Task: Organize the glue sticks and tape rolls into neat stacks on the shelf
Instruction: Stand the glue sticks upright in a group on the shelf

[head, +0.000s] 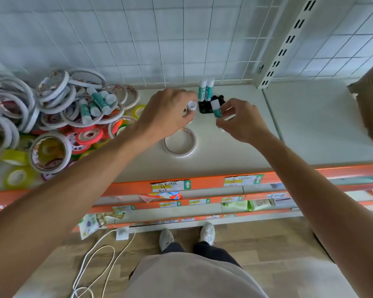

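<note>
Left hand (168,112): I read the fingers as curled round a small white cap (192,105), pinching it; the hand hovers over the shelf (235,151), just left of the black holder (205,107).
Right hand (241,121): fingers pinch a glue stick (216,109) by its lower end; the stick sits tilted over the holder, white top uppermost.
Placed sticks: two glue sticks (206,90) stand upright, touching, at the back of the holder against the wire grid (181,39).
Unsorted stock: a heap of tape rolls (52,117) covers the left of the shelf, with several loose glue sticks (95,104) lying on top; one lone tape roll (179,144) lies flat between my forearms.
Risk, holder: I judge the held stick could knock the two standing ones over if it comes in tilted; they are tall, narrow and smooth.
Risk, cap: the cap is small and round; a loose pinch would let it roll off the shelf edge.
Risk, heap: the rings overlap loosely; a brushing forearm could slide them.
Materials: sticks are glossy plastic cylinders, teal label, white ends; rolls are thin flat rings, white, red and yellow; shelf is smooth painted metal.
</note>
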Available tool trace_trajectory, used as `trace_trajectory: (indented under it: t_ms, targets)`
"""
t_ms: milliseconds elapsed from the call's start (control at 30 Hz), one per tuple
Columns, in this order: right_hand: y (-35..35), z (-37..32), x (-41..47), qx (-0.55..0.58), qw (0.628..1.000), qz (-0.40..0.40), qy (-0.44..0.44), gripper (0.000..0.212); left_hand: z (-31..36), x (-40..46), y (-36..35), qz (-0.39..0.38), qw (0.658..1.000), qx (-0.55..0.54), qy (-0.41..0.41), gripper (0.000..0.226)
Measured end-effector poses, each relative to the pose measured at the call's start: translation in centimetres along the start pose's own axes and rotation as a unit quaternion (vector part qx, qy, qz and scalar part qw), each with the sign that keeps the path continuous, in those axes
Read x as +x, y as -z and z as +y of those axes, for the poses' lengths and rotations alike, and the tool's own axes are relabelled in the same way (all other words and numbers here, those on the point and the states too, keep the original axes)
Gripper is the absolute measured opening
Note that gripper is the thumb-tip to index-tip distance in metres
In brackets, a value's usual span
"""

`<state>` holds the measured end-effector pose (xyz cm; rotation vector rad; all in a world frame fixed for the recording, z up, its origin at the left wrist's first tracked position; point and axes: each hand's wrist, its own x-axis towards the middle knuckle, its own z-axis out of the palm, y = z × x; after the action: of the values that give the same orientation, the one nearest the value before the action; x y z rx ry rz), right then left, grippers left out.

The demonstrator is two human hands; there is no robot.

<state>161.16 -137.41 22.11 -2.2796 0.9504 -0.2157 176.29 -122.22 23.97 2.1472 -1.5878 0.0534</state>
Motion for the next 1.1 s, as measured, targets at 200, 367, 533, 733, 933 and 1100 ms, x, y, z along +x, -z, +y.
trace_trajectory:
  t_ms: [200,367,533,733,933,1100]
  targets:
    - [0.4,1.5,3.8,-0.006,0.999,0.047,0.018,0.026,1.0,2.1,-1.0,-0.014,0.999,0.002,0.033,0.018]
    - [1.2,1.8,7.6,0.009,0.997,0.053,0.049,0.021,1.6,2.9,-1.5,0.001,0.998,-0.006,0.068,0.023]
    - [0.8,1.8,9.6,0.008,0.995,0.050,0.081,0.021,1.9,3.3,-2.1,0.009,0.996,-0.005,0.086,0.021]
    - [0.1,2.2,10.7,0.020,0.994,0.051,0.099,0.024,1.8,3.3,-2.6,0.008,0.994,-0.010,0.107,0.017]
    - [0.1,2.6,11.2,0.000,0.992,0.028,0.123,0.020,1.9,3.7,-2.7,0.012,0.993,-0.020,0.113,0.018]
    - [-0.2,3.4,11.2,-0.005,0.991,0.025,0.134,0.018,1.9,4.0,-2.8,0.013,0.993,-0.021,0.112,0.018]
